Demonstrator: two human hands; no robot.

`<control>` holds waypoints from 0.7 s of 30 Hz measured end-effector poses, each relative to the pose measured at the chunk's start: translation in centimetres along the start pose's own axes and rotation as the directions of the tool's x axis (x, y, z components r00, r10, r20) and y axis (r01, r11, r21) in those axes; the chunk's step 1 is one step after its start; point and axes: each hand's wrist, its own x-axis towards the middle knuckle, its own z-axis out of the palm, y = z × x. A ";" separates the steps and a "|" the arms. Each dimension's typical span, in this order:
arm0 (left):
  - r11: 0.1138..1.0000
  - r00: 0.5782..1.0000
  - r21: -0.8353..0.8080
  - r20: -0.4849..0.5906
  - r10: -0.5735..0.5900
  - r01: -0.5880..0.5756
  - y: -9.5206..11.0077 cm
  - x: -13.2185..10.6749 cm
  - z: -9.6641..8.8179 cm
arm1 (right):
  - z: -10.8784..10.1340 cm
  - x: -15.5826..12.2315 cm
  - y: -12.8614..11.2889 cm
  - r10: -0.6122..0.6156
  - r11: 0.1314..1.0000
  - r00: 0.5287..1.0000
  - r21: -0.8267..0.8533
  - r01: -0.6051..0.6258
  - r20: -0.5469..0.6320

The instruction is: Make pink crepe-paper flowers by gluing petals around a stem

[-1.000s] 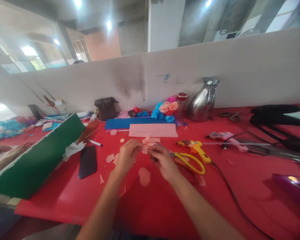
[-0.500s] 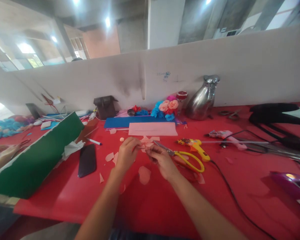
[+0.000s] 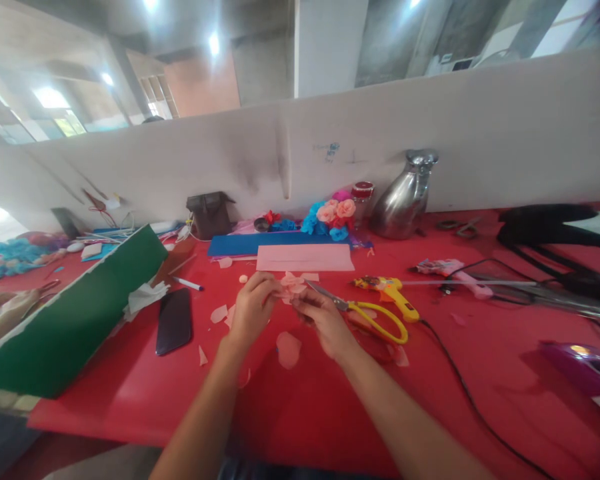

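Note:
Between my two hands is a pink paper flower point(image 3: 292, 285), its thin petals bunched together. My left hand point(image 3: 254, 303) pinches its left side, and my right hand point(image 3: 325, 320) grips it from the lower right with bent fingers; some fingertips are hidden. Scissors with yellow handles point(image 3: 380, 323) lie beside my right hand, blades partly behind it. A rounded pink petal point(image 3: 289, 350) rests on the red table below the hands. More cut pink scraps point(image 3: 219, 313) are scattered to the left. Behind the flower lies a folded pink paper strip point(image 3: 305, 258).
A yellow glue gun point(image 3: 397, 299) with a black cord lies at right, a pink glue gun point(image 3: 455, 273) beyond. At left are a phone point(image 3: 174, 321), a marker point(image 3: 187, 284) and a green board point(image 3: 80, 320), with another person's arm point(image 3: 10, 317) past it. A steel jug point(image 3: 405, 197) stands behind.
Both hands stay nearly in place around the pink flower, with only slight finger movement. The view has shifted very slightly.

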 end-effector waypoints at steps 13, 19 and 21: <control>0.966 0.893 -0.072 -0.370 -0.256 0.247 1.1 -1.2 0.8 | -0.1 0.0 0.0 -0.031 0.999 1.000 -0.032 0.030 -0.002; 0.754 0.735 -0.407 -0.242 -0.633 0.515 2.4 -3.0 3.0 | 0.3 -0.3 -0.4 -0.058 0.996 0.998 -0.072 0.057 -0.015; 0.689 0.722 -0.493 -0.162 -0.673 0.531 2.8 -2.9 3.3 | 0.4 -0.3 -0.5 -0.063 0.995 0.998 -0.081 0.061 -0.015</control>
